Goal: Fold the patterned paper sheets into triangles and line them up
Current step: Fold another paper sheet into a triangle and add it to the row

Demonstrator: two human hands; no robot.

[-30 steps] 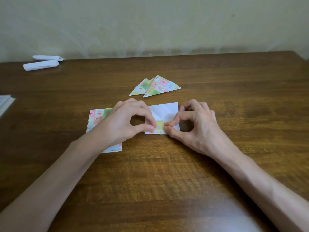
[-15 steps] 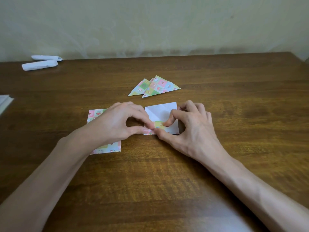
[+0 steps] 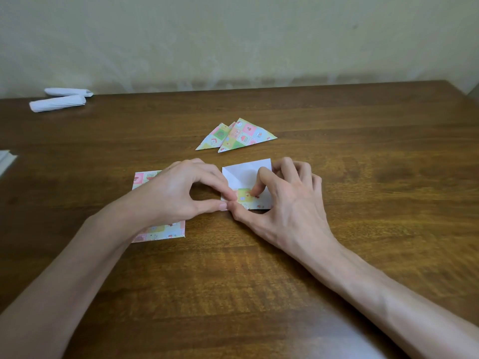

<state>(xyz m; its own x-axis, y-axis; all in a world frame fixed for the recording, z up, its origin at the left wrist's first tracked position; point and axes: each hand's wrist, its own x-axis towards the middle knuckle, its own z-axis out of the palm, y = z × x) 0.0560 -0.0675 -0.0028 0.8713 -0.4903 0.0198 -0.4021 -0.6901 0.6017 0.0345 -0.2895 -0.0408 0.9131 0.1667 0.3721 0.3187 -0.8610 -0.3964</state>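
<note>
A small paper sheet (image 3: 245, 174) lies white side up in the middle of the wooden table (image 3: 363, 151), its near edge turned up to show the pastel pattern. My left hand (image 3: 178, 193) pinches that folded edge at its left end between thumb and forefinger. My right hand (image 3: 282, 200) pinches the same edge from the right, forefinger pressing on the patterned strip. Under my left hand lies a stack of flat patterned sheets (image 3: 166, 231), partly hidden. Two folded patterned triangles (image 3: 241, 136) lie overlapping just beyond the sheet.
Two rolled white paper pieces (image 3: 59, 99) lie at the table's far left by the wall. A pale flat object (image 3: 6, 159) pokes in at the left edge. The table's right corner shows at far right.
Both hands have stayed on the sheet's near edge. My right thumb has slid left along the fold toward my left thumb, and the patterned strip now shows a little more.
</note>
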